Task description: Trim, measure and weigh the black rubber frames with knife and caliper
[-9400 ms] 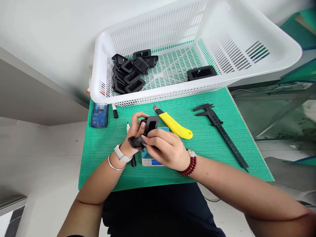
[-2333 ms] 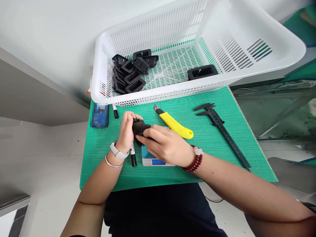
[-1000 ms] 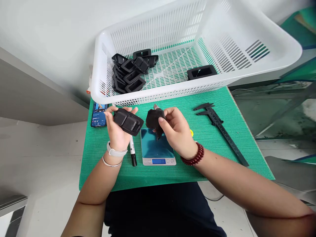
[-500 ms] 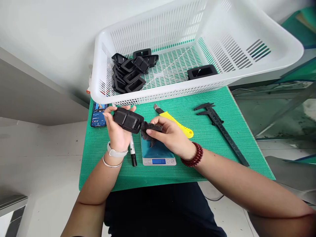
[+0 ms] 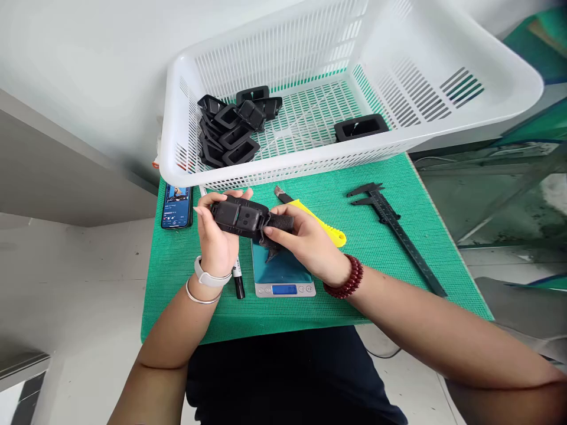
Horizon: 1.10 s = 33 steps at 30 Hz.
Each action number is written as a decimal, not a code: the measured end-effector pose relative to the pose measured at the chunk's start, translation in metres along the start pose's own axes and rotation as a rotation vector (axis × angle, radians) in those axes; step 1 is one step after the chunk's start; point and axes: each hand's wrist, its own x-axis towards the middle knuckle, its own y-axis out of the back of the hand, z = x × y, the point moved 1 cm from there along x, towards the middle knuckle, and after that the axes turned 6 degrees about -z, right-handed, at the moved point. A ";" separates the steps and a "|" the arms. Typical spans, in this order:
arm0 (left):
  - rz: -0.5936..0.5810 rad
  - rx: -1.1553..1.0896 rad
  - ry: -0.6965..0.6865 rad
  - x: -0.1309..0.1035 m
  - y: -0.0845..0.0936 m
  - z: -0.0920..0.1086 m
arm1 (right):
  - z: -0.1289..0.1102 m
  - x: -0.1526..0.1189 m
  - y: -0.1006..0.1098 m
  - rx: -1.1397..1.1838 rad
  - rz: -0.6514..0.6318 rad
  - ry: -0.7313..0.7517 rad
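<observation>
My left hand is closed around one end of a black plastic part, a shallow rectangular housing with its moulded side turned up. A dark grey cloth, crumpled, is pinched in my right hand and touches the right end of the part. Both are held over a small digital scale with a blue-lit display. A black-and-white marker lies left of the scale, partly hidden under my left hand. Behind my right hand rests a yellow-handled utility knife.
A white slatted basket stands at the back, with a pile of black plastic parts at its left and another black part at its right. A phone lies at left, a black caliper at right, on a green mat.
The black part has shifted slightly right, towards the cloth, and my left hand moved with it. My right hand stays almost in place, the cloth now against the part's end.
</observation>
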 end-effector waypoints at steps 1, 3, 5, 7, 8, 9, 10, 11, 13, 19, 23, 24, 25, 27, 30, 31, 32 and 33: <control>-0.009 -0.002 -0.009 0.000 0.000 0.000 | -0.001 0.000 0.000 -0.013 0.007 -0.001; -0.032 -0.007 -0.024 0.000 0.000 -0.001 | -0.003 0.000 0.000 -0.036 0.014 -0.007; -0.062 -0.006 -0.028 -0.001 0.000 -0.001 | -0.005 -0.001 0.000 -0.047 0.011 -0.019; -0.090 0.007 -0.020 -0.002 0.000 -0.001 | -0.005 -0.002 0.000 -0.052 0.010 -0.040; -0.102 0.018 -0.012 -0.002 0.001 -0.001 | -0.005 -0.002 0.000 -0.058 0.012 -0.052; -0.114 0.033 -0.002 -0.003 0.003 -0.001 | -0.005 -0.002 0.000 -0.072 0.018 -0.059; -0.127 0.051 0.008 -0.003 0.004 -0.001 | -0.005 -0.002 0.001 -0.094 0.028 -0.058; -0.140 0.072 0.016 -0.003 0.007 -0.001 | -0.004 -0.002 0.001 -0.123 0.038 -0.049; -0.175 0.113 0.023 -0.004 0.011 -0.001 | -0.004 -0.002 0.001 -0.175 0.052 -0.021; -0.255 0.170 -0.014 -0.003 0.014 -0.003 | -0.007 -0.002 0.000 -0.218 0.098 0.014; -0.270 0.151 0.026 -0.004 0.011 -0.004 | -0.008 -0.002 0.002 -0.331 0.094 0.004; -0.263 0.151 0.031 -0.005 0.011 -0.004 | -0.008 -0.002 0.003 -0.365 0.093 0.006; -0.253 0.151 0.036 -0.005 0.011 -0.004 | -0.008 -0.002 0.004 -0.397 0.097 0.012; -0.232 0.154 0.047 -0.005 0.012 -0.004 | -0.008 -0.002 0.005 -0.443 0.120 0.034; -0.221 0.162 0.075 -0.005 0.013 -0.004 | -0.010 -0.002 0.005 -0.482 0.142 0.062; -0.220 0.160 0.082 -0.005 0.013 -0.004 | -0.010 -0.002 0.005 -0.493 0.140 0.068; -0.219 0.154 0.088 -0.005 0.013 -0.003 | -0.011 -0.002 0.005 -0.506 0.139 0.074; -0.217 0.147 0.094 -0.005 0.013 -0.003 | -0.011 -0.003 0.005 -0.520 0.142 0.080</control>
